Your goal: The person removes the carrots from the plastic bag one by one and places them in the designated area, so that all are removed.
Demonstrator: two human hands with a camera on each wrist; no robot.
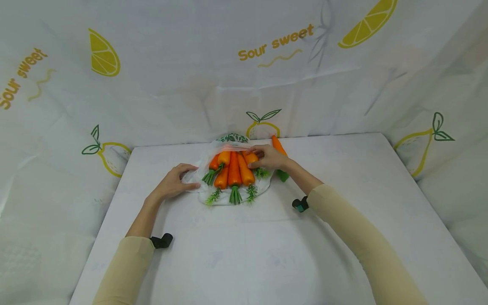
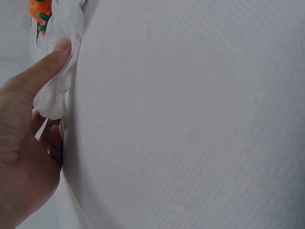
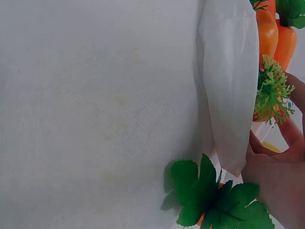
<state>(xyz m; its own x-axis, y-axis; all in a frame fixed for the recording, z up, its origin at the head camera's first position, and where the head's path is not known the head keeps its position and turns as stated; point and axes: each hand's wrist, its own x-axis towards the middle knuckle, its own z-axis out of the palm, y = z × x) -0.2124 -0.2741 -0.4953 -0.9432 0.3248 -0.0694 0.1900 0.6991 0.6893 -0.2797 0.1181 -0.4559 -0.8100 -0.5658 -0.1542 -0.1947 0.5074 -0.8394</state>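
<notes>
A white plastic bag (image 1: pixel 264 188) with a green leaf print lies near the table's back edge. Several toy carrots (image 1: pixel 234 169) are bunched in its mouth, green tops toward the person. My left hand (image 1: pixel 176 181) grips the bag's crumpled left side, thumb in front and fingers behind, as the left wrist view also shows. At the right of the bunch, my right hand (image 1: pixel 268 156) holds a carrot (image 1: pixel 250 158) with a frilly green top between thumb and fingers, beside the bag's upper edge. Part of that carrot is hidden by the hand.
Another carrot (image 1: pixel 279 146) lies on the table just right of the bag, partly behind the right hand; its broad green leaves (image 3: pixel 205 191) show in the right wrist view. Behind the white table (image 1: pixel 244 250) hangs a white cloth (image 1: pixel 183 97) printed with lemons.
</notes>
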